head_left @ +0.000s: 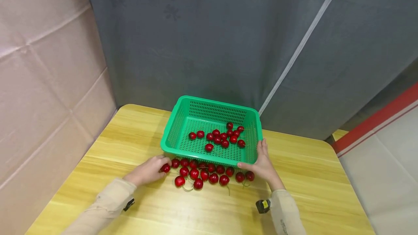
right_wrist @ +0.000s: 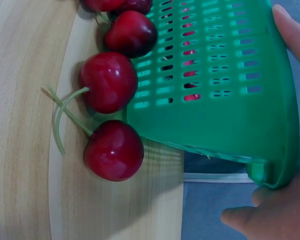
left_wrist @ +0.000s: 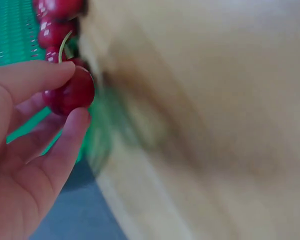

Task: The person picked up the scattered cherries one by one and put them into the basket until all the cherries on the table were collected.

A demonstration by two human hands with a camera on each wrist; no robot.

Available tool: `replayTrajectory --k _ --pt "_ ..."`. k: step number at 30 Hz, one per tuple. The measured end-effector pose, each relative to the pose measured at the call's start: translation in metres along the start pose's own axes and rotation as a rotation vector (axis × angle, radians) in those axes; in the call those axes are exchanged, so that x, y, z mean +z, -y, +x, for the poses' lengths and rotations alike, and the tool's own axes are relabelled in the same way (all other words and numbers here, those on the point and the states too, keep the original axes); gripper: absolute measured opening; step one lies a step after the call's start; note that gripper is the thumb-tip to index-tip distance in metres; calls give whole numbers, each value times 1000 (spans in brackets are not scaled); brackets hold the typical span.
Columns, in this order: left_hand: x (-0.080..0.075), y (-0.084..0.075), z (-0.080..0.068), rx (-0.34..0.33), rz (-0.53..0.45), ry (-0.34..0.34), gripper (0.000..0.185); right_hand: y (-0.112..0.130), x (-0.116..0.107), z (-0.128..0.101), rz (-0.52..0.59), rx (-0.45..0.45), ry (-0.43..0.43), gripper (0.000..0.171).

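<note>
Red cherry (left_wrist: pixel 70 92) pinched in left hand (head_left: pixel 148 171) grip at end of worktop (head_left: pixel 310 177) row. Right hand (head_left: pixel 262 164) grip curled round green basket (head_left: pixel 169 137) corner, likely steadying it.

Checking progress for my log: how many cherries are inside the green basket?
13 cherries in the basket: two at its left, one alone nearer the front, ten clustered toward the right. The cluster's overlap may hide others.

Red cherries (head_left: pixel 199 173) — perforated green basket (head_left: pixel 173 128) — yellow woodgrain table (head_left: pixel 310 177).
</note>
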State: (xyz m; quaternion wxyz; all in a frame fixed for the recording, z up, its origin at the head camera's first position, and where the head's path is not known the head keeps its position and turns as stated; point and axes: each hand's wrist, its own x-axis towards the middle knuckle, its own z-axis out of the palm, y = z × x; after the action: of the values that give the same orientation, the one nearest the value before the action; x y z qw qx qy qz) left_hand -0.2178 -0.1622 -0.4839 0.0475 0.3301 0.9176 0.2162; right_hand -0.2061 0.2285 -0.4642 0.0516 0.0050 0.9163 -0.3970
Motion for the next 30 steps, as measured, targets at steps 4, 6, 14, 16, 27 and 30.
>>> replayTrajectory --k 4,6,14,16,27,30 --pt "-11 -3 2 39 -18 -7 27 1 -1 0 8 -4 -2 124" --pt "-17 -5 2 57 -24 -6 27 1 -1 0 8 -6 -4 124" --pt "-34 -21 3 139 -33 60 25 1 0 -1 11 -7 0 124" --pt "-39 -28 6 159 -54 68 25 1 0 0 12 -6 0 124" --pt "-86 -59 53 270 -86 62 26 1 -1 0 9 -12 -7 123" --pt "-96 -57 72 271 -64 37 26 1 -1 0 11 -9 -4 123"
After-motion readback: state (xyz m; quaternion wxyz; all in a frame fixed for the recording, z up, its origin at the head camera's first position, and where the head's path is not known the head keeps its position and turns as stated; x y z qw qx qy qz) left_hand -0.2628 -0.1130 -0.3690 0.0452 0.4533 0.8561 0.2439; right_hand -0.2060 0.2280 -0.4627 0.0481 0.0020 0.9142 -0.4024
